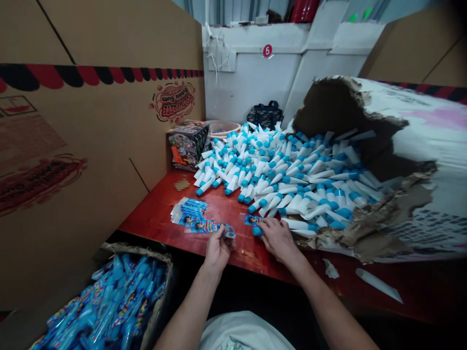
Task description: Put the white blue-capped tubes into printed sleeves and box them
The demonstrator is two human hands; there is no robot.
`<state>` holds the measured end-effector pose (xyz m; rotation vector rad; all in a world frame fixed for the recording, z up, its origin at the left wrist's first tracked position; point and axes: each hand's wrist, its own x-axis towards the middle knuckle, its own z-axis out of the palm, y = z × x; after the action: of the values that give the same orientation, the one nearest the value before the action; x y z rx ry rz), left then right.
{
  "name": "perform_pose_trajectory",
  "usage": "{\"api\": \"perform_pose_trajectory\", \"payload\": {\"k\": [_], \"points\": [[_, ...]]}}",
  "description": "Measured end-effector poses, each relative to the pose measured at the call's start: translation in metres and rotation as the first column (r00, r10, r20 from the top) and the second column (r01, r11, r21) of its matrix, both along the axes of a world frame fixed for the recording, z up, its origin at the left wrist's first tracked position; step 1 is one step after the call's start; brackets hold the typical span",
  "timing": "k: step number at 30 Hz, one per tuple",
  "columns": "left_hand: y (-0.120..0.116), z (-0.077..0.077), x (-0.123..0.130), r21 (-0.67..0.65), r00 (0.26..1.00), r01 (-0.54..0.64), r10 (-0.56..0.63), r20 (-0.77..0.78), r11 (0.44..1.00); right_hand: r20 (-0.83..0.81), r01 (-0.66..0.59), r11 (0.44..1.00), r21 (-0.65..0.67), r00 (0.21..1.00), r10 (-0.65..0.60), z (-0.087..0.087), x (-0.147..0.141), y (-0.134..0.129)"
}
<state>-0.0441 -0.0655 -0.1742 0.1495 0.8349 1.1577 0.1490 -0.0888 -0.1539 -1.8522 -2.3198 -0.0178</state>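
My left hand (219, 249) grips a small printed clear plastic packet (228, 230) at the table's near side. My right hand (278, 239) holds a white tube with a blue cap (257, 231), its cap poking out past my fingers. Just above that cap lies a printed card in a clear sleeve (253, 220), touching or almost touching my right fingers. A small stack of similar printed packets (193, 216) lies to the left of my left hand. A large heap of loose white tubes with blue caps (277, 170) spreads just beyond my right hand.
The tubes lie on a red wooden table (153, 214). A torn carton (386, 126) lies open at right, and a tall cardboard panel (91, 146) stands at left. A basket of packed blue tubes (109, 301) sits at lower left. A printed box (188, 145) and pink basin (222, 128) stand behind.
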Motion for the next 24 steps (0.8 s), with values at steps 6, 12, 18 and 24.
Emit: {"api": "perform_pose_trajectory", "payload": {"k": [6,12,18,24], "points": [[-0.001,0.001,-0.010,0.029,0.996,-0.084,0.084,-0.007,0.996,-0.435,-0.190,0.977,0.094,0.875,0.212,0.018,-0.038,-0.014],[-0.003,0.003,-0.009,0.085,0.993,-0.118,0.120,-0.020,0.989,-0.174,-0.158,0.979,0.128,0.968,0.179,0.018,-0.054,-0.024],[-0.004,0.001,-0.007,0.148,0.990,-0.106,0.118,-0.074,0.983,0.028,-0.119,0.976,0.180,0.993,0.116,0.019,-0.055,-0.028],[-0.003,0.007,-0.006,0.227,0.987,-0.108,0.132,-0.096,0.968,0.051,-0.135,0.986,0.103,0.990,0.130,0.030,-0.059,-0.024]]}}
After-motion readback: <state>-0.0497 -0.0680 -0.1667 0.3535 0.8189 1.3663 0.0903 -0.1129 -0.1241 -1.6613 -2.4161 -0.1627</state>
